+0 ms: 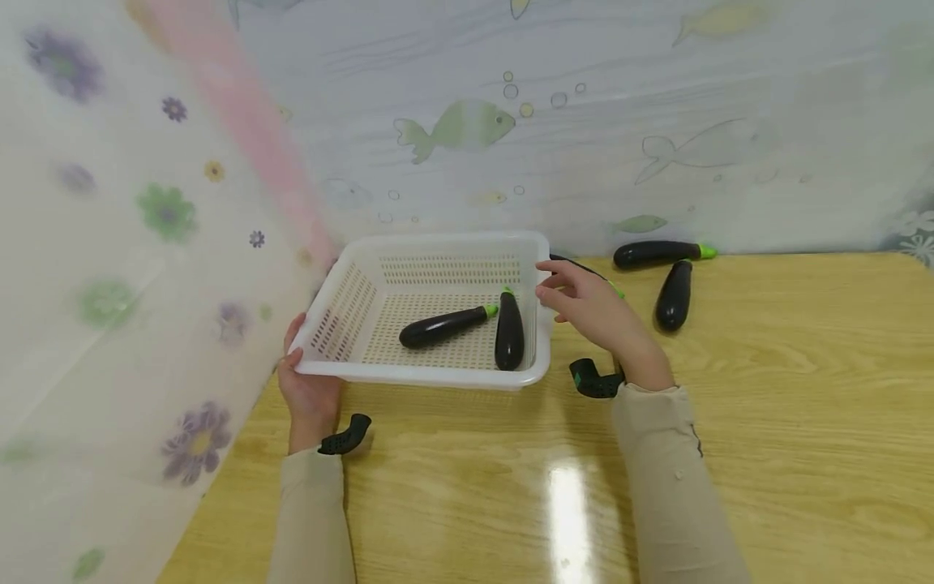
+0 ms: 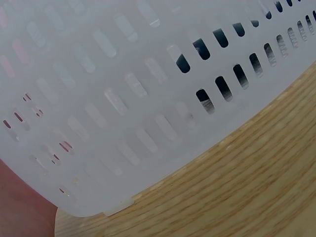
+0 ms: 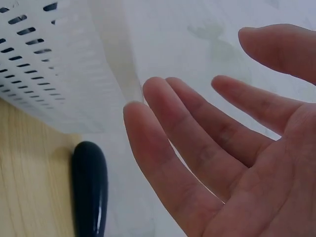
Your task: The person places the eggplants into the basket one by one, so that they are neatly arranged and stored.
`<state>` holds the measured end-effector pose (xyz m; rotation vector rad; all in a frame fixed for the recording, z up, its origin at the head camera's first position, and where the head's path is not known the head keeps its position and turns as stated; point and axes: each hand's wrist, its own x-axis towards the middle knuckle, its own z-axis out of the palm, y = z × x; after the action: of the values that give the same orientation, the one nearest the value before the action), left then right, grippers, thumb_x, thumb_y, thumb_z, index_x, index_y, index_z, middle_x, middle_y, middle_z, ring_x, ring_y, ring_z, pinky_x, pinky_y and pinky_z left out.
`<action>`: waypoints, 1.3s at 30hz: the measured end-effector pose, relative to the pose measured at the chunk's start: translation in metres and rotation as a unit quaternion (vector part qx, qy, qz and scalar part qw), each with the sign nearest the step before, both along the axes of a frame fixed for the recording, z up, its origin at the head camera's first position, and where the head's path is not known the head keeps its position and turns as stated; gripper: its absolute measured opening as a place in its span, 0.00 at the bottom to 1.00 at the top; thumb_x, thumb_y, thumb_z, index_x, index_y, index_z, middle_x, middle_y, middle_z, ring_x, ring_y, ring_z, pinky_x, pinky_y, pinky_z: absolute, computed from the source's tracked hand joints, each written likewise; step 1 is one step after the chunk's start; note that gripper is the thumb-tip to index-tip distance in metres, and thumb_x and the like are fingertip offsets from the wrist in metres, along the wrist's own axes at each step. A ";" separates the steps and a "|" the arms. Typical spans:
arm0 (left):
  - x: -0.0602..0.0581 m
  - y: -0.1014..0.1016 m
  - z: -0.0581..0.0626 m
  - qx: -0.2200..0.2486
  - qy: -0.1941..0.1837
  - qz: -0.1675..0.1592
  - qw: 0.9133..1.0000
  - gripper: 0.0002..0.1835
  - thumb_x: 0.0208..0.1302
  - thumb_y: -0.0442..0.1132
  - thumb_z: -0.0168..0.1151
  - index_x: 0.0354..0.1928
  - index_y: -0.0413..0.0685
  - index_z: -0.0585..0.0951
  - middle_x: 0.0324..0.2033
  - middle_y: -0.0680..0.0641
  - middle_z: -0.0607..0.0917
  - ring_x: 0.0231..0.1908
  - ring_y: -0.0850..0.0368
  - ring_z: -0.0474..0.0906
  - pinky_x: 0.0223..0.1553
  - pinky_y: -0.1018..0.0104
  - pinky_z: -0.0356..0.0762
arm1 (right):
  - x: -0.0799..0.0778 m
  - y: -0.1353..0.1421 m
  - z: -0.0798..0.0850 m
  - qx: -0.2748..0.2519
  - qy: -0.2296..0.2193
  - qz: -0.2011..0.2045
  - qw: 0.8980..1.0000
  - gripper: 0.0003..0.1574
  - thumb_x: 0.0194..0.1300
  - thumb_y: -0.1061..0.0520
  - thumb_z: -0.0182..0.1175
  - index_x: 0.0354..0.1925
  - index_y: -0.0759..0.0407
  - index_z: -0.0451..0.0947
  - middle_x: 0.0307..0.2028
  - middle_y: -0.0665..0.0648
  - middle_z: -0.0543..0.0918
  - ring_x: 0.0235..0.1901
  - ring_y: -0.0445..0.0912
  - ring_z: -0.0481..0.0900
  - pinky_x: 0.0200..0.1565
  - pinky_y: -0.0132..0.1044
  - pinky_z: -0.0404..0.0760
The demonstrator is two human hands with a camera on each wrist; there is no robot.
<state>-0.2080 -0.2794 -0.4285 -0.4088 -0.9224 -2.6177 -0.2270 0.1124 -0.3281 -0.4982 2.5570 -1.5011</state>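
Note:
A white plastic basket [image 1: 419, 373] with slotted walls is in the middle of the head view. Inside it lie two dark eggplants with green stems, one eggplant [image 1: 441, 327] slanting across the base and another eggplant [image 1: 509, 332] along the right side. My left hand [image 1: 314, 397] grips the basket's left front corner, thumb over the rim. At the right rim is my right hand [image 1: 594, 312], fingers extended and spread, fingertips right by the edge. The right wrist view shows nothing between the fingers [image 3: 163, 153] and thumb.
Three more eggplants lie on the wooden table [image 1: 795, 389] to the right: a partly hidden eggplant [image 1: 576, 264] behind my right hand, one eggplant [image 1: 657, 254] by the wall, and one eggplant [image 1: 674, 296] nearer. A fish-patterned curtain [image 1: 584, 162] hangs behind; a floral sheet [image 1: 131, 324] lines the left.

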 end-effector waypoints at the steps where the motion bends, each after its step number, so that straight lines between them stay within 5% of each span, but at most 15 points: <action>1: 0.001 0.000 -0.001 0.001 -0.001 0.000 1.000 0.38 0.45 0.37 0.59 0.63 0.45 0.60 0.63 0.38 0.55 0.61 0.43 0.52 0.58 0.50 0.43 | 0.000 0.001 -0.001 0.000 -0.003 0.000 1.000 0.33 0.63 0.42 0.49 0.64 0.48 0.58 0.50 0.53 0.73 0.45 0.46 0.74 0.41 0.41 0.75; 19: -0.002 0.000 -0.001 -0.002 -0.002 0.003 1.000 0.41 0.44 0.38 0.60 0.64 0.44 0.57 0.63 0.39 0.56 0.62 0.43 0.49 0.59 0.49 0.40 | -0.009 0.053 -0.014 0.098 -0.035 -0.080 0.991 0.38 0.63 0.37 0.43 0.66 0.51 0.53 0.57 0.62 0.66 0.53 0.57 0.67 0.48 0.53 0.66; 39: -0.001 0.001 0.002 0.004 -0.007 0.003 1.000 0.41 0.44 0.37 0.60 0.64 0.44 0.57 0.63 0.39 0.56 0.61 0.43 0.51 0.59 0.49 0.41 | -0.012 0.069 -0.038 0.180 -0.106 -0.089 0.974 0.41 0.65 0.41 0.42 0.66 0.63 0.47 0.58 0.71 0.62 0.55 0.63 0.62 0.51 0.57 0.62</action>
<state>-0.2085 -0.2788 -0.4268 -0.3861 -0.9172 -2.6209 -0.2393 0.1814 -0.3663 -0.0580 2.6666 -1.0283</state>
